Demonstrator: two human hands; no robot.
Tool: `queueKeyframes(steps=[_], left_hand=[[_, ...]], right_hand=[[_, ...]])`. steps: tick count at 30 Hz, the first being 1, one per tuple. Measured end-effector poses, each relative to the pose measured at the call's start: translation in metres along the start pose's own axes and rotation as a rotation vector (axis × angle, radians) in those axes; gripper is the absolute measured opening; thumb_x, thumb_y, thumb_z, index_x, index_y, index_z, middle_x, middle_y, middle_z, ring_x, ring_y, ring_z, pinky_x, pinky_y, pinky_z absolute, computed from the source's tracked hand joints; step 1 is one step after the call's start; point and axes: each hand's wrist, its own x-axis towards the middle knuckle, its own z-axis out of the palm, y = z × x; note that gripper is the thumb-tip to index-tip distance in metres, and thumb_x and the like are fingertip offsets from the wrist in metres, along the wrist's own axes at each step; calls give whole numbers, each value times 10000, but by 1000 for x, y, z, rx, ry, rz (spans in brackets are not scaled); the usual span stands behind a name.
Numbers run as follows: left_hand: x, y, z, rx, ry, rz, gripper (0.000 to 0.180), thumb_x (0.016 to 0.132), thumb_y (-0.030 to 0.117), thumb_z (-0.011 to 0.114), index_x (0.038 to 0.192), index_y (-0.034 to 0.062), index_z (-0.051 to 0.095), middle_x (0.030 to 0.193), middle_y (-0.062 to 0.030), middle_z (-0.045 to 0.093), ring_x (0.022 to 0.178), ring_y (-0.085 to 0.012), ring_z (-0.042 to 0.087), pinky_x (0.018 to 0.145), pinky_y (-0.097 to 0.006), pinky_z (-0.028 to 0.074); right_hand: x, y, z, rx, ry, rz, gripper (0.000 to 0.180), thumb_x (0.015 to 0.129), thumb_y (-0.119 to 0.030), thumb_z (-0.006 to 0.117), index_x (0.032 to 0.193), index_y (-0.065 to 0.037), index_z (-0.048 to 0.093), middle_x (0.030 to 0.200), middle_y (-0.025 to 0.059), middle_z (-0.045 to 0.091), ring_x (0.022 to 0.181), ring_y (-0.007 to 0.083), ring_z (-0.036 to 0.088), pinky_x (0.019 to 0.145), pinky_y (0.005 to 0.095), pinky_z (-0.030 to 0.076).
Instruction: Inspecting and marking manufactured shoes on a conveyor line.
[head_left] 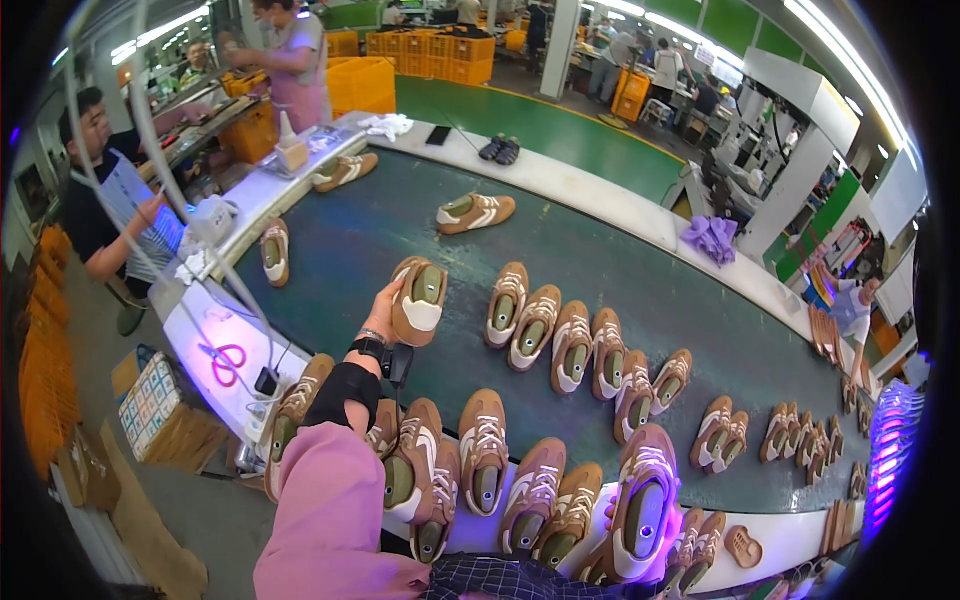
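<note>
My left hand point(383, 310), its forearm in a pink sleeve, reaches over the green belt and grips a brown sneaker point(417, 318) with a white heel patch. Close to my body, my right hand point(670, 545) holds another brown sneaker point(643, 515), heel toward me, under purple light; the shoe hides most of that hand. Between my arms, several similar sneakers point(485, 455) with white laces stand along the near ledge. More sneakers point(571, 350) stand in a row on the belt, and a single sneaker point(476, 213) lies farther off.
The dark green conveyor belt point(370, 225) has a white border point(610, 225). Red-handled scissors point(226, 365) lie on the left ledge. A purple cloth point(710, 238) and black sandals point(500, 150) rest on the far border. A co-worker point(120, 190) sits at left. Orange crates point(362, 85) stand behind.
</note>
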Motion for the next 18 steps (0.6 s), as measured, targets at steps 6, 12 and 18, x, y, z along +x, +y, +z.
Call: queueKeyframes(steps=[6, 12, 18], left_hand=[[48, -5, -85, 92, 217, 162, 503, 904, 341, 418, 1288, 18, 452, 1034, -190, 617, 870, -356, 633, 782, -445, 524], [9, -27, 33, 1138, 611, 692, 715, 697, 156, 698, 1306, -50, 386, 1302, -208, 441, 1221, -321, 424, 1035, -390, 339], [-178, -88, 239, 1468, -922, 673, 1022, 632, 333, 804, 1424, 21, 237, 1445, -199, 295, 1364, -314, 262, 1128, -410, 164]], right_hand=[[12, -9, 1, -28, 41, 69, 659, 850, -475, 431, 1331, -24, 413, 1171, 217, 563, 1012, 317, 604, 890, 406, 499], [22, -9, 33, -946, 200, -304, 514, 762, -196, 557, 1235, -4, 498, 1033, 173, 625, 859, 250, 643, 741, 329, 527], [27, 6, -3, 158, 70, 225, 644, 856, -500, 458, 1296, -30, 447, 1066, 228, 608, 903, 339, 633, 811, 413, 524]])
